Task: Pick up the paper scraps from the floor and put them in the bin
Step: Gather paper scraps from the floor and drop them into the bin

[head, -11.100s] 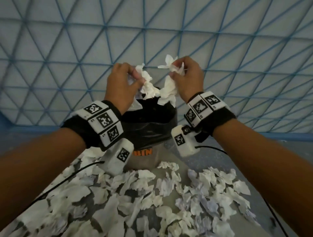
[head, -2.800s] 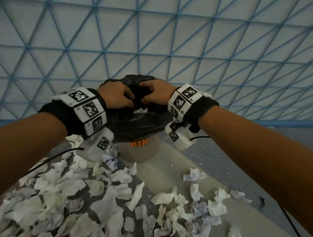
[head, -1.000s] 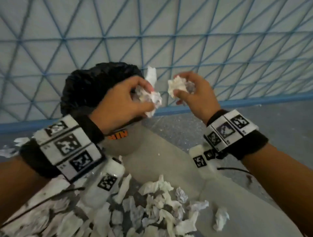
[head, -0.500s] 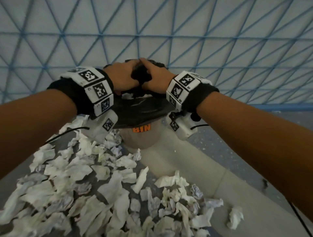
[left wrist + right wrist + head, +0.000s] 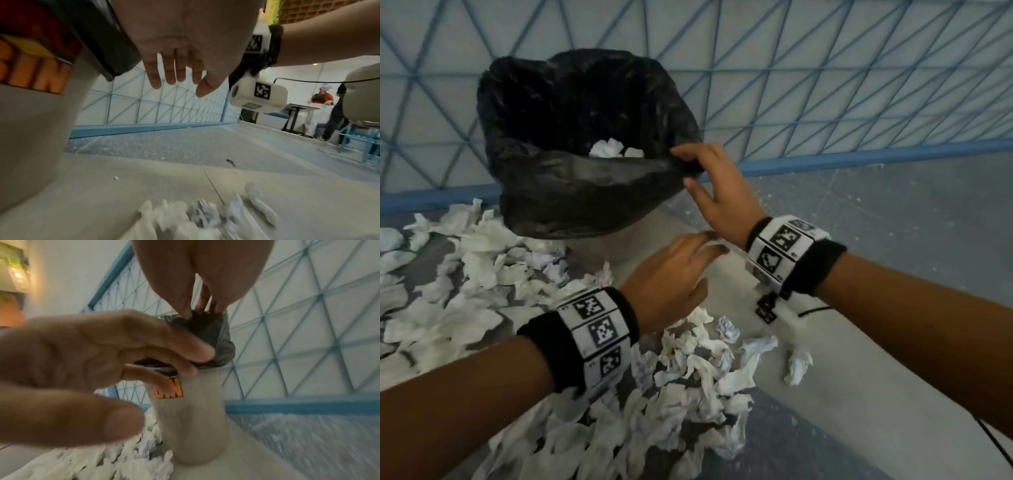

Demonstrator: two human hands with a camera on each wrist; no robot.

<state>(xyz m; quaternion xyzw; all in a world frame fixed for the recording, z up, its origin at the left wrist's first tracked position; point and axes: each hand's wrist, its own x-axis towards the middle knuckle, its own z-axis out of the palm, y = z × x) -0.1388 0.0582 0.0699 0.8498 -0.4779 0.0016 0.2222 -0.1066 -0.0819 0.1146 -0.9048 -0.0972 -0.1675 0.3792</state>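
Observation:
The grey bin (image 5: 643, 229) labelled BIN (image 5: 191, 426) stands against the lattice wall, its black liner (image 5: 585, 178) folded over the rim. A few white scraps (image 5: 607, 149) lie inside. My right hand (image 5: 683, 168) pinches the liner's right edge between fingers and thumb (image 5: 199, 311). Lower down, right of the bin's base, my left hand (image 5: 709, 260) hovers open and empty, fingers straight (image 5: 179, 84). Crumpled paper scraps (image 5: 695, 359) lie on the floor just below it. A bigger heap (image 5: 465, 291) spreads left of the bin.
A blue lattice panel (image 5: 825, 85) with a blue base rail (image 5: 859, 156) closes off the far side. One scrap (image 5: 798, 366) lies apart to the right. A thin cable (image 5: 996, 445) trails at the lower right. People and tables (image 5: 320, 100) stand far off.
Both hands were over the bin's mouth. The left hand has since dropped empty toward the floor and the right has shifted to the liner's right edge. The scraps held a second ago are gone.

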